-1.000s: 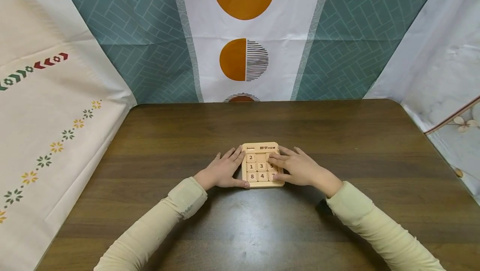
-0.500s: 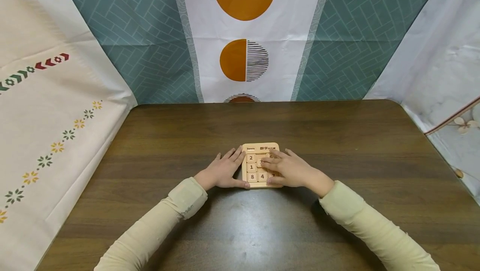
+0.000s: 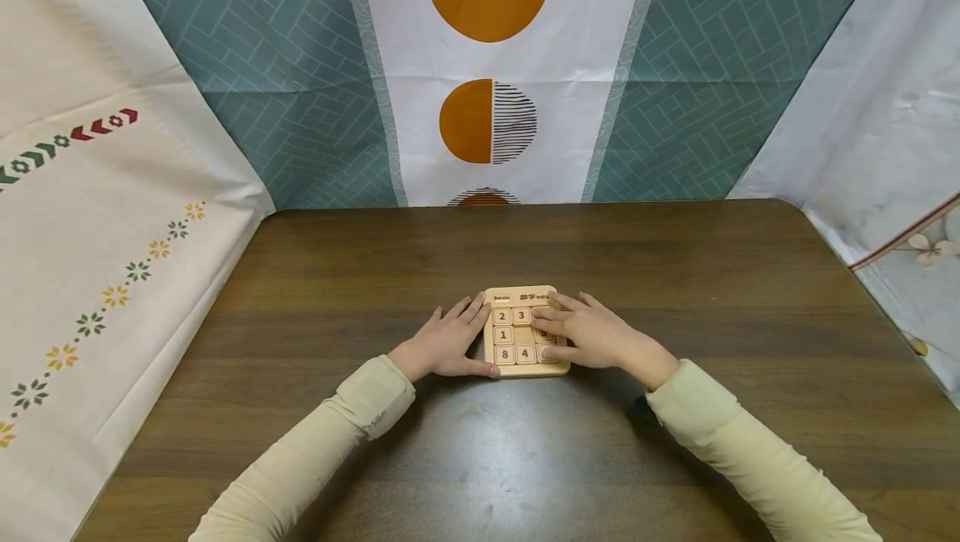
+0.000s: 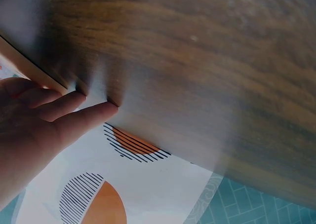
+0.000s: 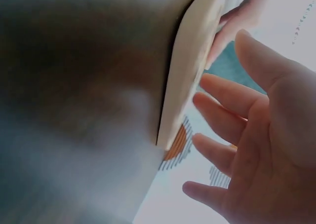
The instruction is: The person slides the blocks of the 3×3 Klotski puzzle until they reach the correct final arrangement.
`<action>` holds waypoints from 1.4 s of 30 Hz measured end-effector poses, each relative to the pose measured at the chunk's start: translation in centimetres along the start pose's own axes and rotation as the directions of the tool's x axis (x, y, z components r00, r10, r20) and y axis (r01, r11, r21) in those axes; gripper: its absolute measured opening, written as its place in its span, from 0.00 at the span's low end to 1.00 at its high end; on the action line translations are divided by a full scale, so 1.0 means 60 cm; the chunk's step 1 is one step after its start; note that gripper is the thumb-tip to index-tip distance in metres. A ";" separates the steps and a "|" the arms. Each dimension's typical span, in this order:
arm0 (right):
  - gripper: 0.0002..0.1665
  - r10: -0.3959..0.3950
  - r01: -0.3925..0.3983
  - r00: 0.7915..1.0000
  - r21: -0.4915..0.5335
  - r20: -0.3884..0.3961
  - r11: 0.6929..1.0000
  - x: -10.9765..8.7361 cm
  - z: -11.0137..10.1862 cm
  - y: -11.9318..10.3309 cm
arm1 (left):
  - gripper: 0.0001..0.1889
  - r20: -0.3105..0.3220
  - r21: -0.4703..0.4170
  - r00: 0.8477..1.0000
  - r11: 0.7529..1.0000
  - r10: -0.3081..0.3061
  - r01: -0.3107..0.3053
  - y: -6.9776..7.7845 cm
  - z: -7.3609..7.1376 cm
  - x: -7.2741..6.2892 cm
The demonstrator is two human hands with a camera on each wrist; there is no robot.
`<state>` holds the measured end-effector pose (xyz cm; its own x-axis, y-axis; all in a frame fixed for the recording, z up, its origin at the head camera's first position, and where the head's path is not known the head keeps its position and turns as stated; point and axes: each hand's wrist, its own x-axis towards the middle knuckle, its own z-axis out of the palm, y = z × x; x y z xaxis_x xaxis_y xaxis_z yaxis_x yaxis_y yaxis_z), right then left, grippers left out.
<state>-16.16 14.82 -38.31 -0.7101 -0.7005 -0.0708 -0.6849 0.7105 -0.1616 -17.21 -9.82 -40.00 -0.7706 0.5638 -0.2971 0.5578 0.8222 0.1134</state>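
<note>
A wooden number sliding puzzle lies flat on the table. Its 3 tile sits in the top row beside the 2 tile, and the centre slot is vacant. Along the puzzle's left edge rests my left hand, fingers straight and thumb at the near left corner. My right hand spreads over the right column with extended fingers, partly covering those tiles. In the right wrist view, the right hand's fingers stretch over the puzzle's side; whether the fingertips touch the tiles I cannot tell.
The brown wooden table surrounds the puzzle and ends at a patterned cloth behind it. A cream embroidered cloth hangs along the left side, and a whitish cloth along the right.
The 3 tile has slid from the centre up to the top middle, leaving the gap at the centre. My right hand went left over the tiles, then back right. The left hand stayed put.
</note>
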 end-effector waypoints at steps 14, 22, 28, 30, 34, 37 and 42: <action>0.29 -0.025 0.024 0.999 -0.051 -0.029 0.998 -0.034 0.004 -0.004 | 0.55 -0.001 -0.002 1.000 1.000 0.005 -0.005 0.000 0.000 -0.001; 0.31 -0.030 0.028 0.999 -0.068 -0.032 0.997 -0.023 0.009 -0.017 | 0.55 -0.004 -0.007 1.000 1.000 0.011 -0.011 -0.002 0.001 0.000; 0.33 -0.012 0.011 1.000 -0.048 -0.005 0.999 -0.011 0.011 -0.030 | 0.55 -0.014 -0.001 1.000 1.000 0.014 -0.014 -0.003 0.003 0.002; 0.33 -0.006 0.006 1.000 -0.049 0.004 0.999 -0.007 0.012 -0.034 | 0.55 -0.015 0.000 1.000 1.000 0.014 -0.014 -0.003 0.003 0.002; 0.33 -0.005 0.005 1.000 -0.052 0.014 0.999 -0.005 0.011 -0.037 | 0.55 -0.016 -0.003 1.000 1.000 0.012 -0.012 -0.004 0.004 0.002; 0.34 0.001 0.000 1.000 -0.051 0.021 0.999 -0.006 0.007 -0.036 | 0.55 -0.017 -0.004 1.000 1.000 0.012 -0.012 -0.004 0.005 0.003; 0.34 0.031 -0.030 0.999 -0.050 0.026 0.998 -0.009 0.000 -0.024 | 0.55 -0.011 0.001 1.000 1.000 0.009 -0.009 -0.005 0.005 0.003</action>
<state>-14.80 14.16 -38.05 -0.7265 -0.6797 -0.1014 -0.6708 0.7334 -0.1101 -17.43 -9.98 -40.40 -0.7686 0.5724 -0.2857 0.5654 0.8167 0.1152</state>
